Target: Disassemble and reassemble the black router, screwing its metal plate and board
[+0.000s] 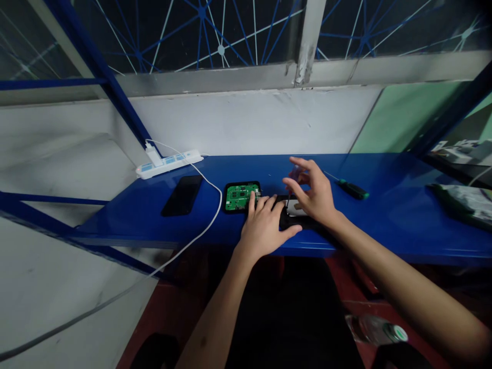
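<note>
My right hand [314, 192] grips a small screwdriver [295, 173] by its purplish see-through handle. The shaft points down at a black casing [286, 220] that has a silvery plate [295, 207] in it. My left hand [265, 223] lies flat with its fingers spread, pressing on the left part of that casing, and its fingertips reach the edge of a green circuit board [242, 195] in a black shell. Much of the casing is hidden beneath both hands, and the exact spot under the screwdriver tip is too small to make out.
On the blue table [207, 225], a black phone [182, 195] lies left, below a white power strip [169, 163] whose cable [207, 225] loops near the board. A green-and-black screwdriver [352, 188] rests right, near a plastic-wrapped item [463, 202]. A bottle [376, 329] is down on the floor.
</note>
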{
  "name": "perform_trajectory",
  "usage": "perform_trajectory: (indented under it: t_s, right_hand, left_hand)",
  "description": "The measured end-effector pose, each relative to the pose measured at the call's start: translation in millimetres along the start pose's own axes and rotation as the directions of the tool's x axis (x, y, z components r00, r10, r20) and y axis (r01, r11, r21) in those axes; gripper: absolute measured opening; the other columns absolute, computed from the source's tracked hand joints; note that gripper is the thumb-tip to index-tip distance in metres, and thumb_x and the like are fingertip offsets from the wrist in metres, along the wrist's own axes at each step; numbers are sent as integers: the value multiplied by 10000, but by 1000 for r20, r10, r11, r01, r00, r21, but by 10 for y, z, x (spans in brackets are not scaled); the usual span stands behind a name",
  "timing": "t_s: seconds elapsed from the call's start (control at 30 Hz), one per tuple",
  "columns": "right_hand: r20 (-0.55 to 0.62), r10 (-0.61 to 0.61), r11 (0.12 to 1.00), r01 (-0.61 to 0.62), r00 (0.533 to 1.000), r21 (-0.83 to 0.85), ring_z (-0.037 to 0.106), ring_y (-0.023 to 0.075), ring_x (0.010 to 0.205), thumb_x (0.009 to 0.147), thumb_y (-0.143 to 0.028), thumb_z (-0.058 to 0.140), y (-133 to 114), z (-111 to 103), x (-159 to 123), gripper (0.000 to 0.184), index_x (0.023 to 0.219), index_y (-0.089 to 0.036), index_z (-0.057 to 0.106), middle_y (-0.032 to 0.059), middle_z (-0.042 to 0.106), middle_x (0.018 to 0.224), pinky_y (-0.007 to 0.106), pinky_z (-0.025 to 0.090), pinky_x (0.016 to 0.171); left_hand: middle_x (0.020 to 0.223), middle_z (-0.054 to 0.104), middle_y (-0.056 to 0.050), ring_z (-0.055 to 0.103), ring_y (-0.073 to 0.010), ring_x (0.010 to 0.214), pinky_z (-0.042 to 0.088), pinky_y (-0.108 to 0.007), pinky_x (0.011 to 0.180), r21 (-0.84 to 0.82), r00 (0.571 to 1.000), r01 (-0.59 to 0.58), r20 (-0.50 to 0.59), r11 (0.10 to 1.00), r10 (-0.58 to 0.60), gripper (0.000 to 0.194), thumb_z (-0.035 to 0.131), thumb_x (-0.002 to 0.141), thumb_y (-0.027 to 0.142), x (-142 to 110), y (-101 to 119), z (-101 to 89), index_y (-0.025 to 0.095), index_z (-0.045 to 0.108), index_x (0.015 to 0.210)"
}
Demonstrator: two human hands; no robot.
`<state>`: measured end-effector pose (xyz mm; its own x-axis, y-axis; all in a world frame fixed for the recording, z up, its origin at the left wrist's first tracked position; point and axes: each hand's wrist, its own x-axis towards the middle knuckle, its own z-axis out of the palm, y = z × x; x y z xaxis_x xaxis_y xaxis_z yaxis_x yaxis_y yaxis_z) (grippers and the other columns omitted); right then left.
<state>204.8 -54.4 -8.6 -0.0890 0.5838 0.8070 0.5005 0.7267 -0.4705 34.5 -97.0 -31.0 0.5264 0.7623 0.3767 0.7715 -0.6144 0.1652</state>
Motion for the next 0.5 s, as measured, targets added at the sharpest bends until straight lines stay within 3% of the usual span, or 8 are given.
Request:
perform_trajectory:
  t_s: [0.13,0.33,0.5]
  right_hand:
    - [-13,-22,997,21,1000,-69,584,179,730,946,-357,644,-15,-25,19,396,1325,-274,571,28,543,895,376,606,666]
    - [37,-18,1000,17,999,20,702,191,945,1056,-280,377,-41,-65,13,404,1443,-279,493,87,641,1188,405,608,849]
    - [17,12,1000,-12,1000,-7,720,160,847,1039,-273,442,-9,-58,5,422,1458,-290,488,50,696,1084,346,614,792]
  left_hand:
    - [1444,569,-122,452,-325,1383,56,-595,1257,-5,1000,3,0,1000,-3,636,546,938,669,0,1,-6,185,560,1350]
    - [1464,558,-120,437,-317,1399,56,-589,1260,-6,1000,3,2,1000,-3,638,521,950,672,-8,-2,4,187,551,1364]
    - [1467,554,-116,436,-318,1401,60,-597,1255,-4,1000,7,12,1000,-7,644,524,945,678,-6,-4,9,203,541,1379]
